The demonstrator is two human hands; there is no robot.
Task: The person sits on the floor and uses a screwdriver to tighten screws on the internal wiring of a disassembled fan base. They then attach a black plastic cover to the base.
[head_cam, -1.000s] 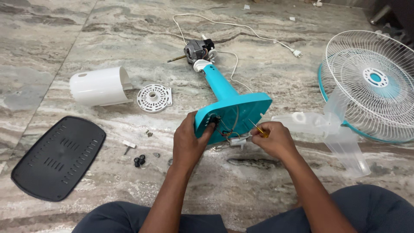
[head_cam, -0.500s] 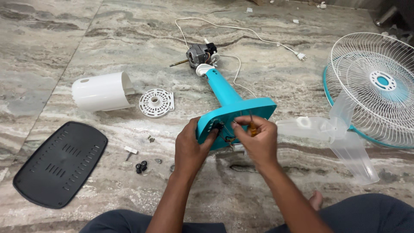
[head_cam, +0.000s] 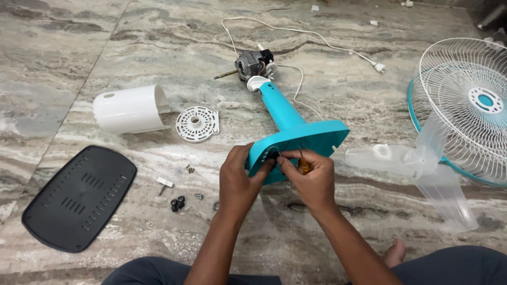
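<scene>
A teal fan stand lies tilted on the marble floor, its base turned toward me and its bare motor at the far end. My left hand grips the near left edge of the base. My right hand is closed around a small orange-handled screwdriver, whose tip points into the open underside of the base. Both sets of fingers meet at the opening, hiding what is inside.
A black base cover lies at the left, with a white motor shell and a white round vented plate beyond it. Loose screws and small black parts sit near my left hand. Clear fan blades and a white wire guard lie at the right.
Both hands have shifted with the base, and the right hand has turned over the opening with the screwdriver. The fan stand has tilted a little higher.
</scene>
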